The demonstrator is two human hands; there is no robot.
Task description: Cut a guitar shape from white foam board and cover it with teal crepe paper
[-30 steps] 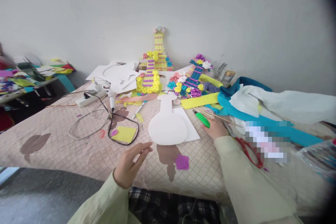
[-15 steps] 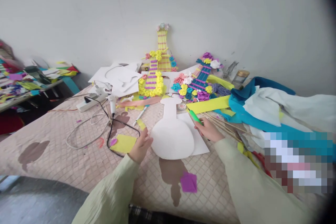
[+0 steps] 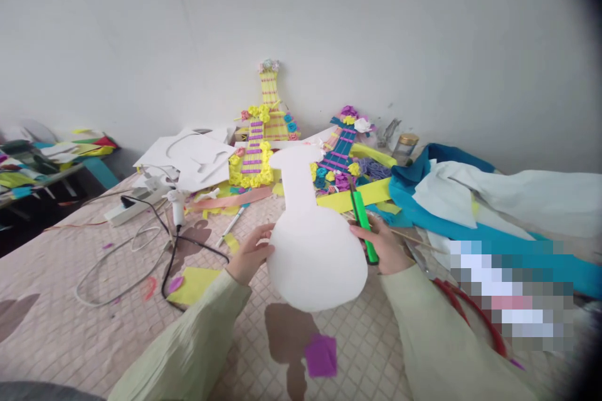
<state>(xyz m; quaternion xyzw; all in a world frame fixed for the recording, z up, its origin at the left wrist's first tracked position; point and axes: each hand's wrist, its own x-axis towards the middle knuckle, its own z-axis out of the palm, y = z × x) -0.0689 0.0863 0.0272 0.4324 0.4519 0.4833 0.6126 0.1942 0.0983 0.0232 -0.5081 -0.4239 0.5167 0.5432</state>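
The white card [image 3: 317,257] is between the two hands. The left hand's [image 3: 251,255] fingers pinch its round part at 9 o'clock. The right hand's [image 3: 383,247] fingers hold the green knife [image 3: 364,229] and touch the card near 2 o'clock. Purple paper [image 3: 322,356] lies at 6 o'clock. A moment ago the card lay on the bench [image 3: 249,351]; now it looks lifted.

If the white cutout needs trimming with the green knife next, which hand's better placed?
Probably the right hand: it holds the green knife by the white cutout's right edge. The left hand, at the left edge, shows no tool and seems better placed to steady.
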